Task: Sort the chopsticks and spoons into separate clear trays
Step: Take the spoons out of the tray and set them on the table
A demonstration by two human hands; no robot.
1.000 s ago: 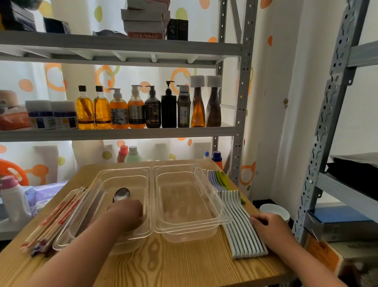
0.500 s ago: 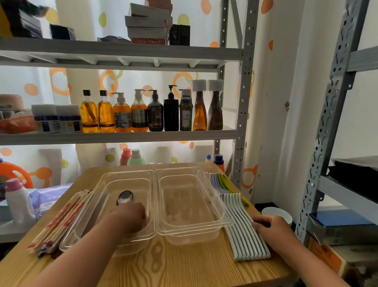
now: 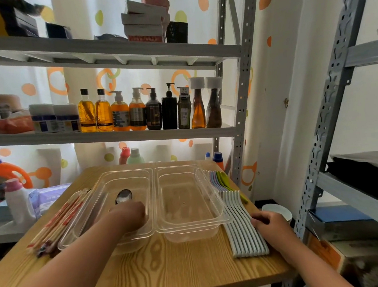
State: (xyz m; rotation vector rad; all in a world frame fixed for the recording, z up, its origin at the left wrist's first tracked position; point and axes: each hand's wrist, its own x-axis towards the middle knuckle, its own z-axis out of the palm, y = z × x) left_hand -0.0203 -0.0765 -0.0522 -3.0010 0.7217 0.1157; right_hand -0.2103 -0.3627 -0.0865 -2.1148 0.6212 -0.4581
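Note:
Two clear trays stand side by side on the wooden table (image 3: 171,266). My left hand (image 3: 128,217) is inside the left tray (image 3: 85,223), fingers curled over the handle of a metal spoon (image 3: 123,196) whose bowl shows beyond the knuckles. The right tray (image 3: 214,209) holds nothing. Right of it lies a row of pale long-handled spoons (image 3: 242,230), with coloured spoons (image 3: 220,181) at its far end. My right hand (image 3: 269,225) curls its fingers round the rightmost pale spoon's handle. A bundle of red-and-wood chopsticks (image 3: 60,221) lies left of the left tray.
A grey metal shelf (image 3: 105,137) with bottles stands behind the table, its post (image 3: 240,138) at the far right corner. A white cup (image 3: 278,210) sits just off the table's right edge. Detergent bottles (image 3: 17,204) stand on the left.
Both hands stay almost where they were. The view has tilted slightly, so the table sits lower in the frame.

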